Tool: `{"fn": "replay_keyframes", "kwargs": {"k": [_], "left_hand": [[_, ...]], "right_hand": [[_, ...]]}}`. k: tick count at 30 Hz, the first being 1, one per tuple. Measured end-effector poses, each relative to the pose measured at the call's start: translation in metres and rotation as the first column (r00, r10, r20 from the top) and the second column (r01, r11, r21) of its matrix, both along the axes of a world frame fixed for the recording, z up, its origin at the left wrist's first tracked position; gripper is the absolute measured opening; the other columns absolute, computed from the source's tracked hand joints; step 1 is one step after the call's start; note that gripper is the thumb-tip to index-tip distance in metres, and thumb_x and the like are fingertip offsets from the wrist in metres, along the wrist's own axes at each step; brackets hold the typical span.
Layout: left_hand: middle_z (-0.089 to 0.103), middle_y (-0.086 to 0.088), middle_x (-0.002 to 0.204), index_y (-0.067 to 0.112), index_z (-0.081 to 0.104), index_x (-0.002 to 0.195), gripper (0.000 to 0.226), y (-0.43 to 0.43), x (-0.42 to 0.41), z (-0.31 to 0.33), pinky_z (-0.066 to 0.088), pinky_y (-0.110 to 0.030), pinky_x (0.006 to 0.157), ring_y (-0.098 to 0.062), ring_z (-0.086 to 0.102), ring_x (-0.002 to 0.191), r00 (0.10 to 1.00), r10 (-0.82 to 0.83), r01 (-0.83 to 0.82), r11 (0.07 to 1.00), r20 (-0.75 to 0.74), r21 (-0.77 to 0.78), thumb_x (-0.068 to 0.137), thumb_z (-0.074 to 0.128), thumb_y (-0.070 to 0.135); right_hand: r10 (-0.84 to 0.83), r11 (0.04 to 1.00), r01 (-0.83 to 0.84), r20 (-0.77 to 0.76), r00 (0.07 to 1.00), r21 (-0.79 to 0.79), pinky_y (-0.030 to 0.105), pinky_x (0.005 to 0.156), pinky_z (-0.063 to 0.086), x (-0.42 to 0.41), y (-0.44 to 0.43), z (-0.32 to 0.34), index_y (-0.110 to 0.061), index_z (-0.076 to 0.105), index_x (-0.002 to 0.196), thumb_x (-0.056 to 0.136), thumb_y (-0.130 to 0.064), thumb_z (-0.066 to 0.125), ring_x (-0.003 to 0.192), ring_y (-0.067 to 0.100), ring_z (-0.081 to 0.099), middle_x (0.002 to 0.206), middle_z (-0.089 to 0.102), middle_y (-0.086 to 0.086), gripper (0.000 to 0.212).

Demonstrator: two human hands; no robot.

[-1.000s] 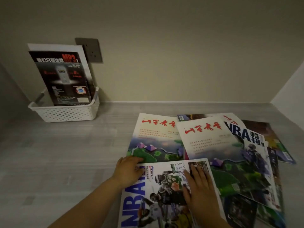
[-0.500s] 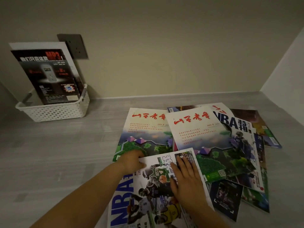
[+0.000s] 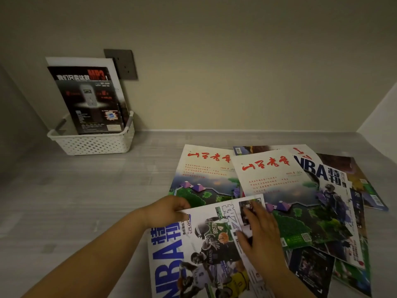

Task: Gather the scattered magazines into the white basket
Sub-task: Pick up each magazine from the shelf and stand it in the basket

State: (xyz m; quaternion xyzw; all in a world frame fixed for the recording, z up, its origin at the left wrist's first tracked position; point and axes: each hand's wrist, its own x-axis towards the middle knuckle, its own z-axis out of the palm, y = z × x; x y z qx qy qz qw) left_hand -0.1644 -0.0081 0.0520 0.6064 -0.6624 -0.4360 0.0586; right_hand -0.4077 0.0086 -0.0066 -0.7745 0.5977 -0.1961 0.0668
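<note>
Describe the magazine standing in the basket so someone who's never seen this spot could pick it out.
At the back wall, below the dark socket, a white basket sits on the grey surface. A magazine stands on end in it. Unlike the colourful scattered magazines to its right, its cover is black with red MP3 lettering.

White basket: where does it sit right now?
In the head view the white basket sits far left against the back wall, just below the grey wall socket, with a black magazine leaning in it.

a grey wood-grain floor [image 3: 86, 201] carries the white basket [image 3: 94, 144] upper left and overlapping magazines [image 3: 275, 186] lower right.
</note>
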Motion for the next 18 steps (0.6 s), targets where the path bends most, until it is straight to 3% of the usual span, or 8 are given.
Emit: {"fn": "replay_keyframes", "kwargs": {"k": [2,4,6,8,10,12,15,18], "left_hand": [[0.068,-0.008,0.108,0.031,0.052,0.085,0.010,0.002,0.007,0.011,0.048,-0.011,0.064,-0.003,0.062,0.073,0.999,0.009,-0.011,0.999,-0.034,-0.036,0.088,0.050,0.021],[0.069,-0.008,0.107,0.031,0.055,0.086,0.012,0.002,0.013,0.024,0.049,-0.013,0.067,-0.006,0.063,0.075,1.000,0.008,-0.011,0.996,-0.030,-0.090,0.088,0.050,0.020],[0.068,-0.006,0.109,0.025,0.060,0.098,0.015,-0.001,0.017,0.038,0.050,-0.019,0.074,-0.013,0.065,0.086,1.000,-0.004,0.004,0.990,0.001,-0.141,0.088,0.050,0.020],[0.067,-0.003,0.112,0.022,0.061,0.107,0.022,-0.004,0.020,0.053,0.050,-0.026,0.081,-0.012,0.062,0.090,0.998,-0.018,0.028,0.981,0.053,-0.194,0.088,0.050,0.019],[0.067,-0.001,0.113,0.023,0.062,0.107,0.023,-0.006,0.024,0.067,0.049,-0.029,0.083,-0.010,0.060,0.089,0.995,-0.021,0.046,0.967,0.102,-0.249,0.087,0.051,0.020],[0.067,0.001,0.114,0.023,0.062,0.108,0.024,-0.007,0.031,0.078,0.048,-0.030,0.085,-0.012,0.061,0.094,0.987,-0.009,0.057,0.953,0.160,-0.299,0.086,0.052,0.020],[0.068,0.004,0.111,0.024,0.064,0.105,0.022,-0.005,0.045,0.086,0.047,-0.030,0.086,-0.012,0.061,0.098,0.976,0.066,0.021,0.920,0.207,-0.391,0.085,0.055,0.022],[0.068,0.004,0.109,0.023,0.063,0.103,0.025,-0.003,0.066,0.089,0.046,-0.026,0.085,-0.014,0.061,0.100,0.962,0.234,-0.116,0.814,0.139,-0.569,0.079,0.062,0.027]], "right_hand": [[-0.041,0.997,0.037,0.074,0.996,0.061,0.045,0.111,0.013,0.003,-0.010,0.012,-0.010,0.042,0.131,0.079,-0.032,0.064,0.136,0.034,0.028,0.144,0.036,0.016,0.061],[-0.011,1.000,0.009,0.060,0.998,0.028,0.044,0.112,0.005,0.009,-0.021,0.026,-0.011,0.037,0.134,0.076,-0.037,0.067,0.140,0.032,0.019,0.149,0.028,0.015,0.071],[0.089,0.991,-0.093,-0.042,0.995,-0.099,0.048,0.109,0.000,0.022,-0.034,0.048,-0.012,0.040,0.133,0.070,-0.042,0.071,0.138,0.036,0.023,0.147,0.032,0.016,0.076],[0.246,0.965,-0.259,-0.210,0.946,-0.037,0.045,0.111,-0.007,0.042,-0.046,0.077,-0.022,0.032,0.137,0.073,-0.053,0.062,0.141,0.028,0.019,0.150,0.030,0.007,0.077],[0.395,0.919,-0.369,-0.277,0.876,0.142,0.037,0.113,0.017,0.062,-0.059,0.100,-0.029,0.035,0.134,0.077,-0.053,0.057,0.131,0.022,0.036,0.143,0.042,0.001,0.066],[0.498,0.849,-0.407,-0.252,0.830,0.337,0.027,0.087,0.039,0.079,-0.071,0.122,-0.027,0.047,0.126,0.080,-0.044,0.058,0.112,0.020,0.053,0.130,0.056,0.001,0.050],[0.590,0.732,-0.465,-0.122,0.798,0.497,0.028,0.086,0.045,0.101,-0.087,0.139,-0.021,0.056,0.120,0.083,-0.033,0.058,0.108,0.022,0.055,0.125,0.060,0.005,0.039],[0.576,0.723,-0.485,-0.043,0.816,0.493,0.027,0.085,0.046,0.117,-0.101,0.146,-0.018,0.062,0.113,0.083,-0.030,0.060,0.101,0.021,0.058,0.115,0.065,0.005,0.032]]}}
